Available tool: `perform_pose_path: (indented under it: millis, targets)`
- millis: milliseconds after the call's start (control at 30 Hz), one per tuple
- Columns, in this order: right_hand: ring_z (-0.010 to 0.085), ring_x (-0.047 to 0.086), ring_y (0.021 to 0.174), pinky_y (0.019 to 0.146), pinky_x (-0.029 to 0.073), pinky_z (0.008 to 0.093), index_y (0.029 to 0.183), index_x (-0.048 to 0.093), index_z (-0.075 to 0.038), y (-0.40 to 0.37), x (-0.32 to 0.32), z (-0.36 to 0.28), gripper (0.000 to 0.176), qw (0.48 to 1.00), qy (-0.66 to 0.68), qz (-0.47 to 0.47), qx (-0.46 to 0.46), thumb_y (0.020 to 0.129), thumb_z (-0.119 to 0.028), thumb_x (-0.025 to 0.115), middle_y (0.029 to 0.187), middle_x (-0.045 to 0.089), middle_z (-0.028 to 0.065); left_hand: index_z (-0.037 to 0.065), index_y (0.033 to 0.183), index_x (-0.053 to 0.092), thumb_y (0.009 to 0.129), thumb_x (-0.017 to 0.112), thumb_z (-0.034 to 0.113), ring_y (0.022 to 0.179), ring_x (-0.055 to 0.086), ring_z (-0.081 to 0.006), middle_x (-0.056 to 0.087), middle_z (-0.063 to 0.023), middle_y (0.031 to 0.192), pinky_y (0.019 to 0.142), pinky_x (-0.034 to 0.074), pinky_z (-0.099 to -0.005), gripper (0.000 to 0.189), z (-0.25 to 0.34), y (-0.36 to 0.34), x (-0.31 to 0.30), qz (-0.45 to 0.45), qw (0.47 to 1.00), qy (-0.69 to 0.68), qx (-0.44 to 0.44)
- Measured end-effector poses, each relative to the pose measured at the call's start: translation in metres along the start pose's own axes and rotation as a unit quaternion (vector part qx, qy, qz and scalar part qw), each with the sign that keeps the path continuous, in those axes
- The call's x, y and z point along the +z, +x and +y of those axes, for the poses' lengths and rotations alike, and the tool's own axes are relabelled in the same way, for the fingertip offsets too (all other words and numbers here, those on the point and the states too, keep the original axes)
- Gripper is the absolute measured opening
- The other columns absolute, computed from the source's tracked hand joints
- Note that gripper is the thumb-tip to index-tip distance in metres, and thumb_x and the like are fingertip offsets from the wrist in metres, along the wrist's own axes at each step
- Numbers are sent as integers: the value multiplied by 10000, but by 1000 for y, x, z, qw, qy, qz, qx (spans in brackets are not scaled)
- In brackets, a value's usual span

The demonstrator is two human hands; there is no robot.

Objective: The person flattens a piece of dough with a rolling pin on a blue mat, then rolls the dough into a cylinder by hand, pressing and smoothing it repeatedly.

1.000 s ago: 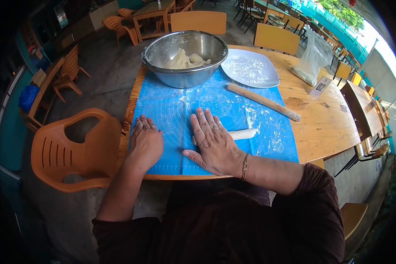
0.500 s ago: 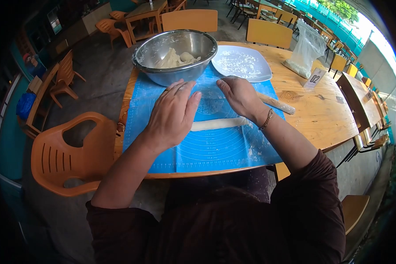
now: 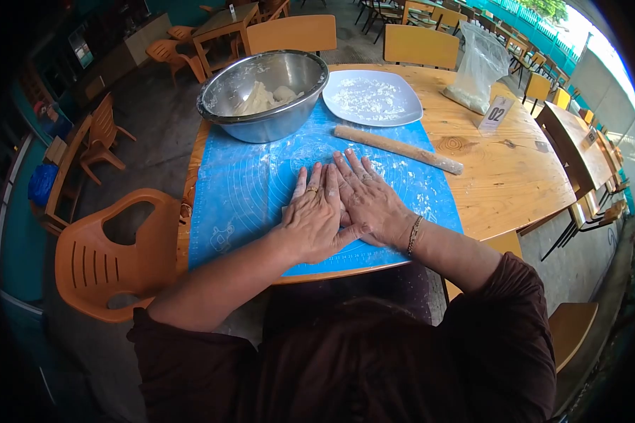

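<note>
My left hand (image 3: pixel 314 215) and my right hand (image 3: pixel 375 204) lie side by side and touch, palms down and fingers stretched forward. Both are dusted with flour. Beneath them, the dough roll seen earlier is hidden from view. A blue measuring mat (image 3: pixel 236 187) with printed circles is under the hands, with flour scattered over it. Beyond my right hand, a floury wooden rolling pin (image 3: pixel 398 149) rests diagonally, its right end past the mat's edge. At the mat's far left stands a steel bowl (image 3: pixel 271 129) with pale dough (image 3: pixel 261 97) inside.
A white plate (image 3: pixel 410 109) sprinkled with flour sits right of the bowl. On the wooden table (image 3: pixel 501 190) are a clear plastic bag (image 3: pixel 478 70) with white contents and a number card (image 3: pixel 497 114). An orange chair (image 3: pixel 113 247) stands at the left.
My hands have come together and moved down toward me, from hovering apart to lying flat over the dough roll. The rolling pin now shows in full. The view has shifted slightly.
</note>
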State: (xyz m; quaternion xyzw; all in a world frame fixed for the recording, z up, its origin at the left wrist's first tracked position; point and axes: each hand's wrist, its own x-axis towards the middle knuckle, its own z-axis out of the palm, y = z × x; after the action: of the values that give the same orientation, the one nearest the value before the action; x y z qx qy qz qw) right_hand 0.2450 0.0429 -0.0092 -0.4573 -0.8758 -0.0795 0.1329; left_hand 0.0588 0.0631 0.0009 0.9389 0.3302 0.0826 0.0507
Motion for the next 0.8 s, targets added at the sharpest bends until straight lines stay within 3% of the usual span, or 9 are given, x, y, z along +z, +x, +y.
perform_pose_path:
  millis: [33, 267, 400, 500, 567, 600, 667, 800]
  targets:
    - [443, 155, 1527, 1248, 153, 528, 1516, 281, 107, -4, -1, -3, 770, 1000, 2, -3, -1, 981, -413, 470, 1609, 226, 303, -262, 1456, 125, 914, 421, 751, 1483, 158, -549, 210, -439, 1537, 1226, 57, -590, 1187, 2, -4, 3, 5, 1000, 18, 9]
    - [448, 159, 1523, 1249, 127, 538, 1507, 273, 127, -32, -23, -27, 798, 999, 25, -33, -1, 986, -444, 471, 1603, 234, 309, -230, 1470, 167, 854, 481, 799, 1453, 239, -546, 247, -430, 1523, 1203, 111, -626, 1239, 30, -39, -1, 20, 1000, 10, 7]
    - [449, 183, 1516, 1248, 127, 543, 1505, 267, 130, -49, -41, -40, 790, 995, 81, -58, 7, 990, -424, 494, 1586, 265, 314, -184, 1485, 247, 841, 435, 836, 1471, 249, -496, 281, -391, 1533, 1208, 110, -618, 1220, 42, -58, -5, -12, 998, 63, 3]
    - [454, 202, 1509, 1249, 132, 533, 1505, 260, 134, -53, -45, -38, 779, 992, 95, -86, 10, 992, -403, 495, 1589, 259, 316, -197, 1474, 254, 879, 404, 812, 1477, 226, -509, 293, -403, 1521, 1208, 105, -618, 1181, 39, -60, -9, 3, 1000, 10, 6]
    - [460, 210, 1506, 1249, 143, 526, 1511, 262, 122, -42, -40, -21, 763, 995, 92, -30, 21, 993, -388, 492, 1590, 258, 319, -198, 1474, 229, 953, 382, 722, 1470, 222, -524, 272, -408, 1525, 1211, 114, -600, 1068, 29, -44, -15, 58, 995, -75, -11]
    - [460, 210, 1506, 1249, 143, 526, 1511, 262, 122, -33, -35, -13, 763, 995, 92, -31, 21, 993, -388, 492, 1590, 258, 319, -195, 1478, 227, 998, 307, 672, 1481, 192, -526, 265, -406, 1534, 1221, 101, -578, 994, 24, -32, -20, 68, 991, -118, -15]
    - [462, 194, 1510, 1250, 141, 519, 1525, 255, 105, -8, -21, 1, 751, 993, 98, -13, 62, 997, -380, 479, 1596, 247, 319, -197, 1481, 222, 1003, 271, 675, 1484, 175, -533, 241, -403, 1551, 1225, 90, -573, 996, 14, -4, -11, 76, 985, -143, -60]
    - [459, 176, 1517, 1250, 136, 524, 1532, 259, 94, 3, -1, 6, 738, 997, 39, -36, 49, 994, -365, 474, 1601, 239, 316, -230, 1469, 209, 980, 301, 707, 1489, 175, -527, 241, -423, 1541, 1232, 84, -564, 1061, 7, 16, 1, 33, 981, -156, -114]
